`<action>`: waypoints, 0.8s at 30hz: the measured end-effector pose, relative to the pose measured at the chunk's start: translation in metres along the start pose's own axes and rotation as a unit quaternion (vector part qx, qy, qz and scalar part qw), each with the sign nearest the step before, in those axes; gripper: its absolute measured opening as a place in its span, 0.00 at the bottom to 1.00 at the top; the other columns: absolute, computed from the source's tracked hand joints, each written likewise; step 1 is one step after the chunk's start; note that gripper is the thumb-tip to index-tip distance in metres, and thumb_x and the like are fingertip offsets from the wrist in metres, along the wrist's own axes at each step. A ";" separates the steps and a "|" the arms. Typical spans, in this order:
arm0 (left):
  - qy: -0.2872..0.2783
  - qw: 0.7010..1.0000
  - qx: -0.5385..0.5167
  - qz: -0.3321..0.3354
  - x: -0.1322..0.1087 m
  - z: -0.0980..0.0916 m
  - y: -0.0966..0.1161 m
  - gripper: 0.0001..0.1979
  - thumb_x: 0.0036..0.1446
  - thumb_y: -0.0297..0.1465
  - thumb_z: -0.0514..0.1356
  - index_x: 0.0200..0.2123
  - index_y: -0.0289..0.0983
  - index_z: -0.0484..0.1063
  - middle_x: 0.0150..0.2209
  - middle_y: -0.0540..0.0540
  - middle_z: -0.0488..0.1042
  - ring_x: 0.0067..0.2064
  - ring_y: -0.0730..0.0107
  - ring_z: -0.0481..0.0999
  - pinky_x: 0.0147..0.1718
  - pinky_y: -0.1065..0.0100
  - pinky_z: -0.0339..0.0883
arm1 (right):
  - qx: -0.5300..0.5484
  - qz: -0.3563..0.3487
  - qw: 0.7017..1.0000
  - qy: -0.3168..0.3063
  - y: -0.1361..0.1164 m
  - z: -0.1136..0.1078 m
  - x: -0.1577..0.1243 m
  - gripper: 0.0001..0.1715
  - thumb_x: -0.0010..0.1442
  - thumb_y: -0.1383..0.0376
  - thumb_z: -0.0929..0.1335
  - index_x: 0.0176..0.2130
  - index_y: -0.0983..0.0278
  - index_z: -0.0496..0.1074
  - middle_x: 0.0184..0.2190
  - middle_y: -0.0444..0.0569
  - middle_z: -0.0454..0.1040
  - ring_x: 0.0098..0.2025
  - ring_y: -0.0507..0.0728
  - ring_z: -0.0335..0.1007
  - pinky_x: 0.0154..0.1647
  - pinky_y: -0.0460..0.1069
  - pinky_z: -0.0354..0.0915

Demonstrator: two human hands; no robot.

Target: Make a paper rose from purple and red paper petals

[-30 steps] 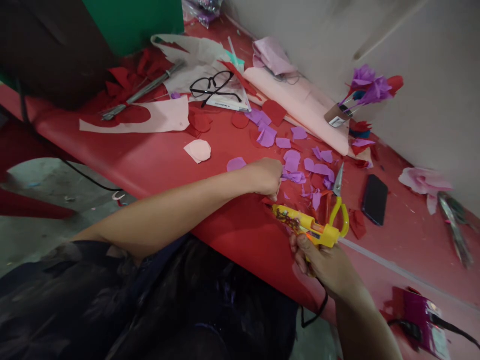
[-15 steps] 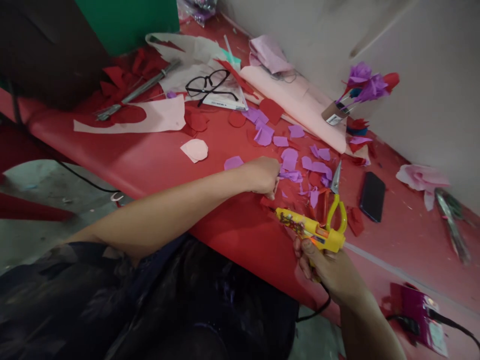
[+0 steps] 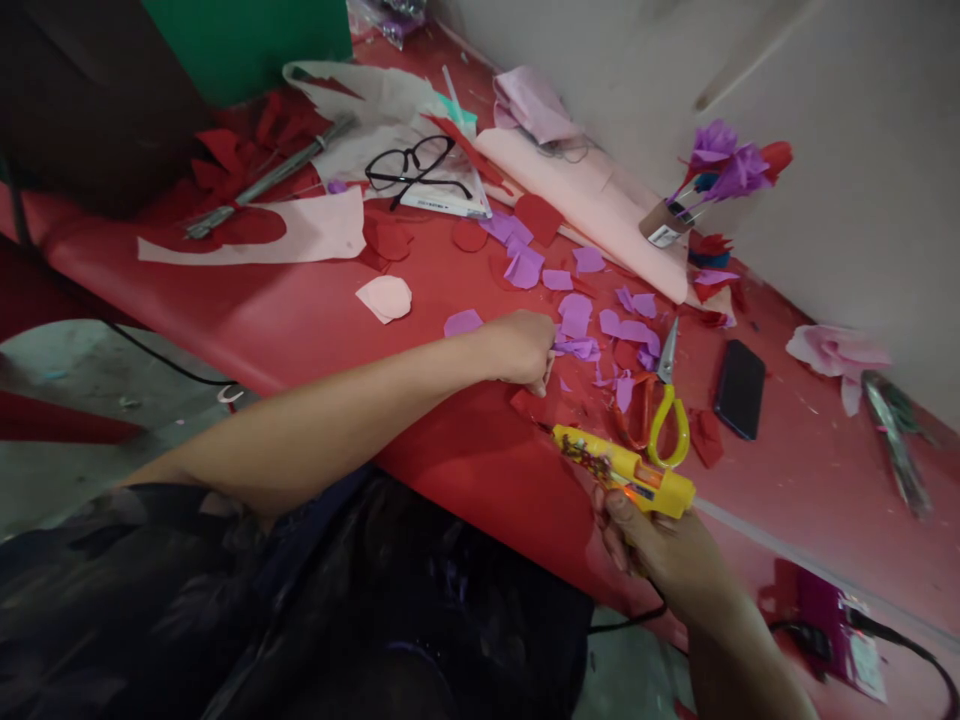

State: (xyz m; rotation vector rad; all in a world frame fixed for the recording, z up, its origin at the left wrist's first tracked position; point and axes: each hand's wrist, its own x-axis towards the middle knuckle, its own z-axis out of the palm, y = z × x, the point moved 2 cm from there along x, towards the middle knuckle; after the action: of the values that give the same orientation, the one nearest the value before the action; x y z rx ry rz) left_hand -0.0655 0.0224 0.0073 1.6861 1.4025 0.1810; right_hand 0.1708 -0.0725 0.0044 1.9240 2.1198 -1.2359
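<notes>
My right hand (image 3: 658, 550) grips a yellow glue gun (image 3: 624, 470) at the near edge of the red table (image 3: 315, 320), its nozzle pointing left toward a red paper piece (image 3: 541, 408). My left hand (image 3: 523, 348) rests closed on the table just beyond that red piece, fingers pinched beside a crumpled purple paper piece (image 3: 579, 348); what it pinches is hidden. Cut purple petals (image 3: 577, 312) lie scattered past it. Yellow-handled scissors (image 3: 664, 412) lie right of the red piece.
A black phone (image 3: 739, 388) lies right of the scissors. Black glasses (image 3: 416, 167) rest on white paper at the back. A pink paper roll (image 3: 585, 210), a cup of purple paper flowers (image 3: 712, 175), pliers (image 3: 892, 440) and pink cutouts (image 3: 384, 297) also lie about. A wall runs along the right.
The glue gun in my right hand has drawn back toward the table's near edge, away from my left hand. My left hand stays almost in place.
</notes>
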 end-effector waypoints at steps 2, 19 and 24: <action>-0.003 1.000 0.001 0.001 0.000 0.000 0.000 0.02 0.43 0.24 0.68 0.25 0.34 0.79 0.21 0.48 0.72 0.27 0.68 0.71 0.30 0.68 0.59 | 0.017 0.014 1.000 -0.014 0.001 0.000 0.000 0.30 0.61 0.43 0.59 0.21 0.59 0.69 0.12 0.44 0.68 0.16 0.54 0.65 0.21 0.48 0.60; 0.070 0.992 -0.098 -0.021 0.004 0.002 -0.007 0.02 0.45 0.27 0.65 0.24 0.36 0.73 0.23 0.50 0.72 0.27 0.73 0.70 0.27 0.71 0.58 | 0.112 0.020 0.988 0.106 0.003 -0.006 -0.011 0.33 0.60 0.41 0.60 0.18 0.61 0.64 0.11 0.44 0.64 0.15 0.51 0.61 0.18 0.46 0.57; 0.130 0.942 -0.310 0.005 0.005 0.010 -0.005 0.06 0.50 0.27 0.62 0.23 0.36 0.69 0.17 0.55 0.62 0.19 0.78 0.60 0.22 0.72 0.54 | -0.033 -0.092 0.950 0.298 -0.005 -0.014 -0.014 0.21 0.60 0.48 0.66 0.27 0.61 0.69 0.16 0.43 0.70 0.18 0.53 0.65 0.21 0.47 0.61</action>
State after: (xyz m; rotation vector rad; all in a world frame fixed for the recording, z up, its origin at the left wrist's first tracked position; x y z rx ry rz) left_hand -0.0613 0.0208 -0.0041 1.1669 1.3363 0.7894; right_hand 0.1766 -0.0760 0.0230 2.3329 2.6149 -0.6243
